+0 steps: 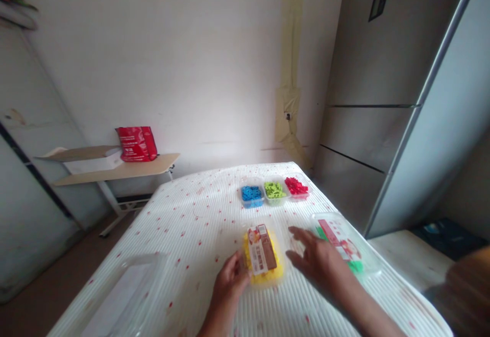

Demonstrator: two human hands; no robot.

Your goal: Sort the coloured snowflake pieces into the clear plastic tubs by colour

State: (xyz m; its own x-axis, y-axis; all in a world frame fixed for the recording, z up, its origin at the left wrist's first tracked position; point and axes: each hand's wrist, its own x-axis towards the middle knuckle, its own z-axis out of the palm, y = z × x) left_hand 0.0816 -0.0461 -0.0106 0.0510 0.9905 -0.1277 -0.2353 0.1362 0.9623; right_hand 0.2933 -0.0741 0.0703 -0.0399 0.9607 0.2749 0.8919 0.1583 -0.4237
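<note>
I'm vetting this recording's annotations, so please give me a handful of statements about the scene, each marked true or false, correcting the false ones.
1. The left grip holds the left side of the yellow tub. True.
2. The right grip is clenched shut. False: the right grip is open and holds nothing.
3. A label shows on top of the yellow tub. True.
4. The red pieces sit in the middle of the far row. False: the lime pieces do.
5. The red bag stands on the side desk. True.

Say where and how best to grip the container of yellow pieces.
Probably by the long sides of the container of yellow pieces, from left and right: they run front to back, the left hand holding one, the open right hand beside the other.
</note>
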